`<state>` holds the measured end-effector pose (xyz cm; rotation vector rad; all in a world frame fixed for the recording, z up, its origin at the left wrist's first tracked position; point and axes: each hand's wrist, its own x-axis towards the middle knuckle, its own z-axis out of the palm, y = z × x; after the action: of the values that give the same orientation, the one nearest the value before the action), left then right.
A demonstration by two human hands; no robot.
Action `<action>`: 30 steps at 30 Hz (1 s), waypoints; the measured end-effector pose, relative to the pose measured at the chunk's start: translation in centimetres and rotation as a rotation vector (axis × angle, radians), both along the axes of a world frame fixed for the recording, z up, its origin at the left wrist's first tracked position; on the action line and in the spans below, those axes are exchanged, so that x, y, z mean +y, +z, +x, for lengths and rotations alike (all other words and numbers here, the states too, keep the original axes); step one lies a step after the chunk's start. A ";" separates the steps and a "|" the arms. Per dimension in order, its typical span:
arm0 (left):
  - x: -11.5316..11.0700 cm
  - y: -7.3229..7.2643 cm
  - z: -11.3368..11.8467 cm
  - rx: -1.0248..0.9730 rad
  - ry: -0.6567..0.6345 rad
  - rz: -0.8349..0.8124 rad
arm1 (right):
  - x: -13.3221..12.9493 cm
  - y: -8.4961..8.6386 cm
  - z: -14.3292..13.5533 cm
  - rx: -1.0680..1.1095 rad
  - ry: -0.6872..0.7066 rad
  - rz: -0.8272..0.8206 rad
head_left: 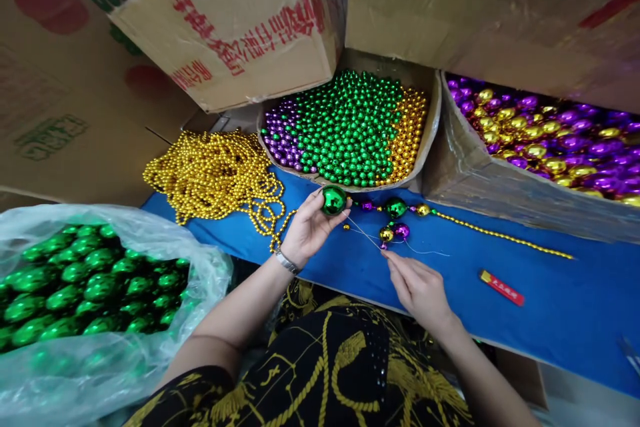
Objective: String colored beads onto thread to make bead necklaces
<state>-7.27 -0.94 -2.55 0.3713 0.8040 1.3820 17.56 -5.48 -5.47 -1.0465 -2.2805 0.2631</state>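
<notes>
Two hands (311, 227) (420, 287), two bead-filled boxes (434, 130) (480, 187) and one plastic bag (213, 263) show.

Dim indoor light, seemingly from overhead, puts small glints on the green ball (334, 201) and the purple-and-gold beads (555, 127). Shadow darkens the left carton (95, 100), its print soft; the frame's edges look stretched.

A large carton (75, 113) with green lettering stood at the left; a cardboard flap (240, 20) printed in red slanted beside it; a wider brown panel (465, 13), marked with a red stripe, spanned the upper right; a small red item (504, 288) with white characters lay on the blue table (565, 320).
</notes>
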 end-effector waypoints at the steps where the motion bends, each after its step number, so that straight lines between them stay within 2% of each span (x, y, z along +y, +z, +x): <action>1: 0.0 0.1 0.0 0.008 -0.004 0.007 | 0.0 0.0 0.0 -0.001 -0.001 0.001; 9: -0.9 0.2 1.1 0.099 -0.012 0.093 | 0.2 -0.3 -0.6 -0.028 -0.013 0.029; 15: -1.7 -0.1 2.5 0.179 -0.062 0.159 | 0.4 0.0 -1.1 0.046 -0.022 0.024; 22: -1.5 0.0 2.7 0.137 -0.069 0.155 | 0.7 -0.3 -1.1 0.046 -0.036 0.076; 30: -1.0 0.6 3.1 0.161 -0.072 0.171 | 1.2 -0.2 -0.8 0.107 -0.038 0.078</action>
<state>-4.13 -1.97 -1.94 0.6450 0.7974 1.3689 16.78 -4.27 -5.68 -1.0110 -2.1560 0.2076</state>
